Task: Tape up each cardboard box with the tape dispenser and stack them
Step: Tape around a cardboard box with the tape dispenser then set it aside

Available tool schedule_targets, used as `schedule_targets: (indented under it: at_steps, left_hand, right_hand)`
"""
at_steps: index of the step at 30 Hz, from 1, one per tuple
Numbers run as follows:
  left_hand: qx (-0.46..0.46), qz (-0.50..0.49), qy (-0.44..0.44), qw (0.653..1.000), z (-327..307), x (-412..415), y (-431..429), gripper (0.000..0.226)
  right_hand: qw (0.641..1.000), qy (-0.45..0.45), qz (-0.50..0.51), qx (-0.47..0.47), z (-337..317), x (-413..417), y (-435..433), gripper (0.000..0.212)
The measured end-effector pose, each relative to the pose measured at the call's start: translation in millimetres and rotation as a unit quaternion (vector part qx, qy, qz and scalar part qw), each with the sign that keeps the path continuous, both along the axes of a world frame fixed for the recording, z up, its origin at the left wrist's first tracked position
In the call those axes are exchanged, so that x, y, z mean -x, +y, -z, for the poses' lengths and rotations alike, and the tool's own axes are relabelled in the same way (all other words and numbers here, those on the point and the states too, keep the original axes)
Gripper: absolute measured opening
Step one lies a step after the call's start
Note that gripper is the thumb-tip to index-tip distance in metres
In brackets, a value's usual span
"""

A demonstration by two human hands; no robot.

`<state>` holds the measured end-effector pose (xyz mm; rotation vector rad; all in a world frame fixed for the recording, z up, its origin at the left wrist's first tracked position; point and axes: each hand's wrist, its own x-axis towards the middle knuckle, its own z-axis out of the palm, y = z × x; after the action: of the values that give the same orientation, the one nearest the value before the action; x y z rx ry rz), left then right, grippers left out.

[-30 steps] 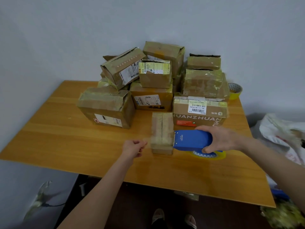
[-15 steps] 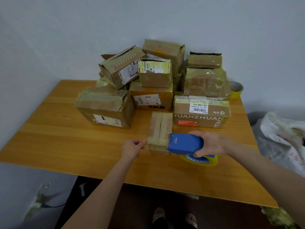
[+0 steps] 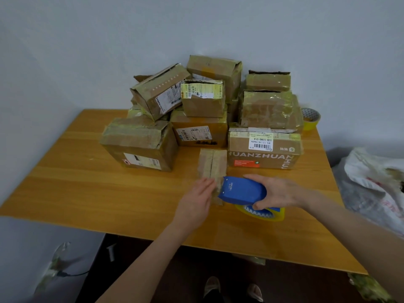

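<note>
A small flat cardboard box [image 3: 212, 164] lies on the wooden table [image 3: 87, 189] in front of a pile of taped boxes [image 3: 203, 101]. My right hand [image 3: 276, 192] grips a blue tape dispenser [image 3: 240, 190] with a yellow tape roll [image 3: 260, 214], its front edge at the box's near right corner. My left hand [image 3: 196, 199] lies flat with straight fingers against the box's near left side.
A large box [image 3: 140, 143] stands left of the small one, and a printed box [image 3: 264, 149] right of it. A spare yellow tape roll [image 3: 310, 118] sits at the back right. A white plastic bag [image 3: 371, 184] lies beyond the table's right edge. Feet show under the table.
My left hand has opened from a pinch and moved right onto the box's side. The dispenser has shifted left, up to the box's near corner.
</note>
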<state>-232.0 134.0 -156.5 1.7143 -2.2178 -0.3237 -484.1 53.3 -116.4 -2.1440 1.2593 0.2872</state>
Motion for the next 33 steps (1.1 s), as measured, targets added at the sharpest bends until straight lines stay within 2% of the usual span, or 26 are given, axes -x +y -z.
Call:
schedule_targets:
  at_steps: [5, 9, 15, 20, 26, 33]
  left_hand:
    - [-0.051, 0.03, -0.099, 0.993, 19.5, -2.1, -0.9, 0.055]
    - [-0.051, 0.059, -0.13, 0.988, 22.0, -9.8, -1.1, 0.062]
    - [-0.062, 0.073, -0.13, 0.987, 17.4, -12.6, -3.2, 0.067]
    - [-0.057, 0.068, -0.129, 0.988, 16.2, -10.5, -3.4, 0.064]
    - [-0.059, 0.057, -0.112, 0.99, 16.6, -8.2, -3.3, 0.063]
    - [-0.057, 0.046, -0.092, 0.993, 17.5, -5.2, -3.1, 0.063]
  right_hand:
    - [1.0, -0.009, -0.015, 0.016, 2.9, 2.5, 1.4, 0.085]
    - [0.999, -0.021, -0.011, 0.042, 4.6, 9.9, 1.5, 0.08]
    - [0.999, -0.033, -0.015, 0.009, 4.7, 28.0, -0.7, 0.08]
    - [1.0, 0.012, -0.002, 0.007, 0.6, 52.4, -2.5, 0.08]
    - [0.993, 0.107, -0.041, 0.042, 1.3, 15.9, 0.3, 0.075]
    - [0.989, 0.14, -0.048, 0.022, 2.3, -19.4, -10.5, 0.076]
